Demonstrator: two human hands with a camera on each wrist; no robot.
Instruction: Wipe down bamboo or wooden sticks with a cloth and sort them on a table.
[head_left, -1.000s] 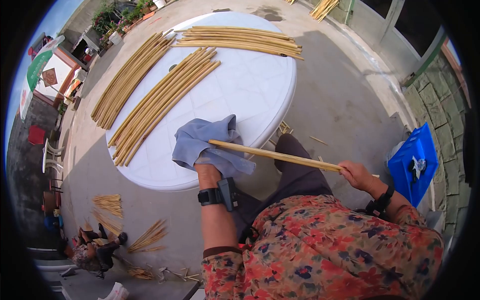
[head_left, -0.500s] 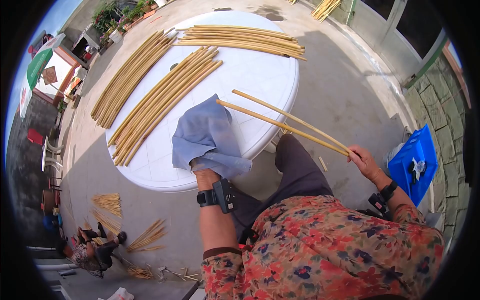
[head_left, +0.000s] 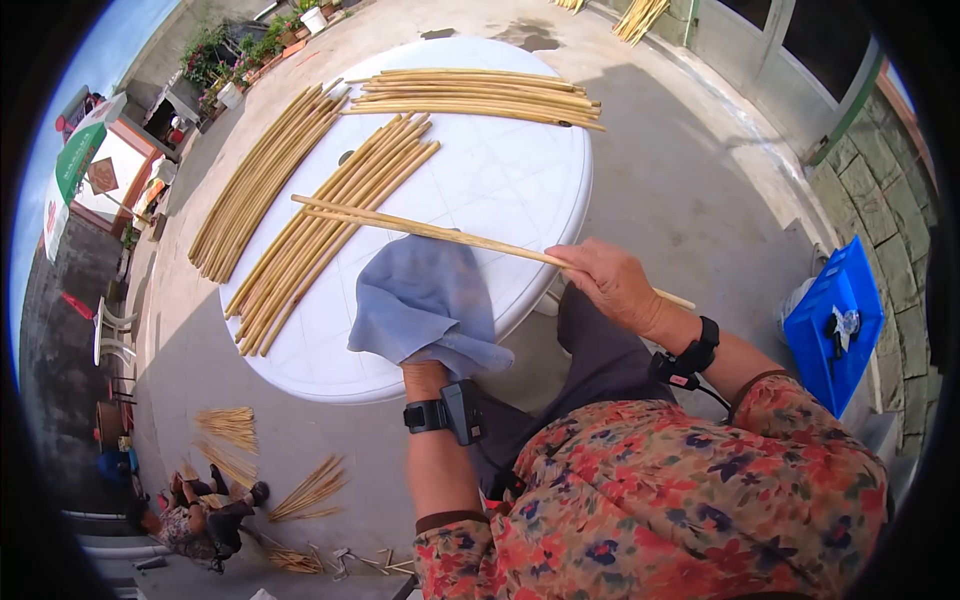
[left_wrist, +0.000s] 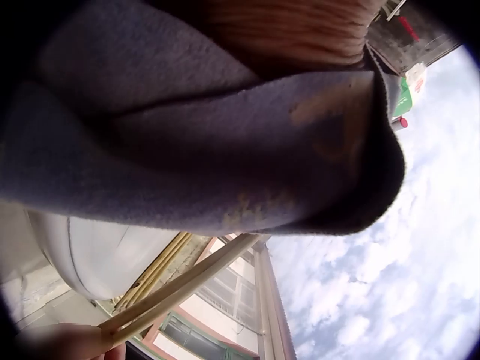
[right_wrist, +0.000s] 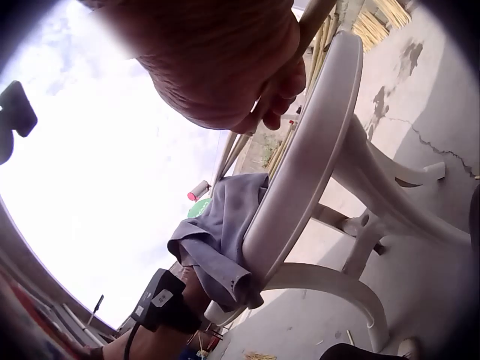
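Two thin bamboo-like sticks (head_left: 430,229) lie close together in my right hand (head_left: 612,285), which pinches them between thumb and fingers near the table's right edge. Their far ends reach left over the front bundle of sticks (head_left: 335,240), and a short end sticks out behind the hand. A blue-grey cloth (head_left: 420,300) drapes over my left hand (head_left: 425,374), hiding its fingers, just below the held sticks. In the left wrist view the cloth (left_wrist: 195,157) fills the upper half, with the sticks (left_wrist: 180,291) beneath. The right wrist view shows the cloth (right_wrist: 225,225) beside the tabletop.
The round white table (head_left: 500,190) also carries a left bundle (head_left: 265,185) and a back bundle of sticks (head_left: 475,97). A blue bin (head_left: 840,320) stands at the right. Stick piles (head_left: 308,488) lie on the ground near a seated person (head_left: 205,515) at lower left.
One second ago a stick's end lay at the cloth. The right hand drew away with two spread sticks, then swung up and left over the table, sticks now together. The left hand stayed nearly still.
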